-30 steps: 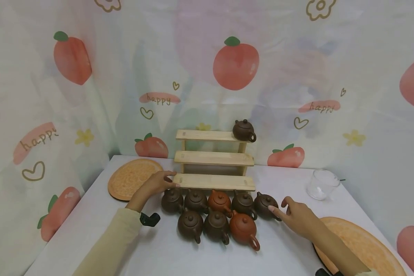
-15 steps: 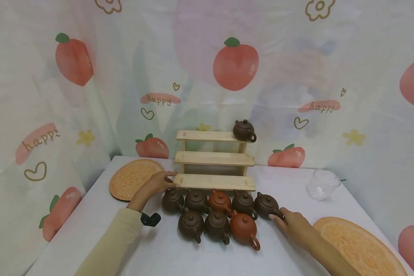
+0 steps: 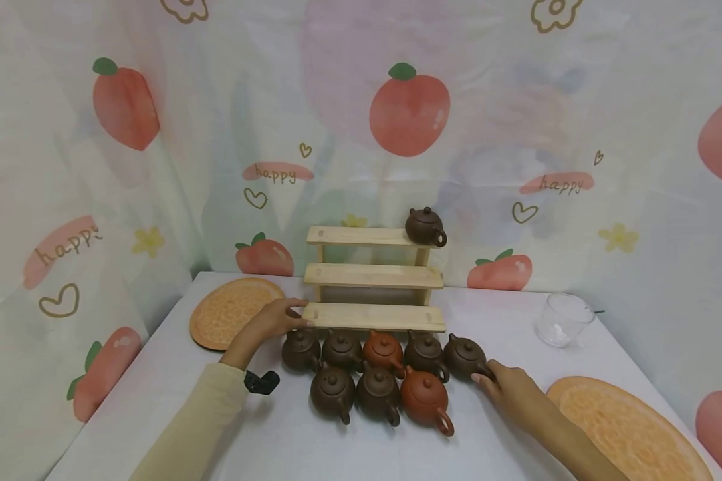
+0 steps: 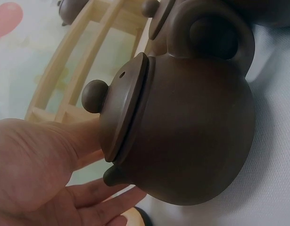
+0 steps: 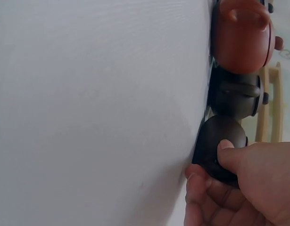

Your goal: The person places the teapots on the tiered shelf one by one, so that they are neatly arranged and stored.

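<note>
A three-tier wooden stand stands at the back middle, with a dark brown teapot on the right end of its top shelf. My left hand holds the left end of the lowest shelf between thumb and fingers. Just in front of that hand is another dark brown teapot, its spout beside my fingers in the left wrist view. On the right, my right hand pinches the handle of the rightmost dark brown teapot, which stands on the table. The right wrist view shows the thumb over its handle side.
Two rows of teapots sit before the stand, mostly dark brown, with reddish-orange teapots among them. A round, orange-patterned mat lies at the left, and another mat at the right. A clear glass cup stands back right.
My right hand has moved from beside the rightmost teapot onto its handle and now pinches it. The left hand stays at the shelf end, and the teapots have not moved.
</note>
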### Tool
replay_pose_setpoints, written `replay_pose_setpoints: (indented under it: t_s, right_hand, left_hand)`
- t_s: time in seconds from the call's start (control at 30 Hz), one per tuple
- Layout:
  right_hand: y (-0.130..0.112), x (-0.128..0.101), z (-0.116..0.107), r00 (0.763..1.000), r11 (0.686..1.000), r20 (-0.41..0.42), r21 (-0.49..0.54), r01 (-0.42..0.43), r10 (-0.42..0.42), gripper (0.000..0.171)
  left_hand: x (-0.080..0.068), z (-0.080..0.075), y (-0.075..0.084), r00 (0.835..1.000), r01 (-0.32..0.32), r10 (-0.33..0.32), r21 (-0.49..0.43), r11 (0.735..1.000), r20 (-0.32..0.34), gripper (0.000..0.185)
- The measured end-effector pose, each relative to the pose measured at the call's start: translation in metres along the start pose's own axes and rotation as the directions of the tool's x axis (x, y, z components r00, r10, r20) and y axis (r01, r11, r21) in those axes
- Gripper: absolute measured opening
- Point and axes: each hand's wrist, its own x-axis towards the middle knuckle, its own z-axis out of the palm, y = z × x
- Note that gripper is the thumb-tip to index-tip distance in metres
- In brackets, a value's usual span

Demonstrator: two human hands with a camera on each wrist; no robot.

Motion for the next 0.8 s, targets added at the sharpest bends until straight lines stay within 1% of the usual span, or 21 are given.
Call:
replay_pose_setpoints:
  t_s: [0.13,0.3,0.4,0.53,0.8]
  right_hand:
    - [-0.0010,-0.0003,0.0010,1.000,1.000,-0.026,-0.005,0.012,-0.012,0.034]
    - [-0.0006,-0.0012,0.0027,0.998,0.999,-0.057,-0.003,0.035,-0.035,0.033]
    - [0.0001,-0.0020,0.0027,0.997,0.999,-0.062,0.003,0.041,-0.041,0.031]
    - [0.0009,-0.0031,0.0024,0.997,0.999,-0.057,0.024,0.047,-0.046,0.029]
    - [0.0036,-0.0045,0.0018,0.999,0.998,-0.030,0.058,0.025,-0.023,0.026]
  left_hand:
    - [-0.0004,-0.0003,0.0005,1.000,0.008,-0.008,-0.009,1.000,0.002,0.061]
    - [0.0001,-0.0010,0.0004,1.000,0.006,-0.006,0.002,1.000,0.006,0.061]
    - [0.0004,-0.0015,0.0007,1.000,-0.002,0.002,0.003,1.000,0.009,0.062]
    - [0.0003,-0.0016,0.0012,1.000,-0.002,0.002,0.003,1.000,0.006,0.062]
    - [-0.0003,0.0007,0.0017,0.999,0.047,-0.047,0.019,0.999,-0.004,0.062]
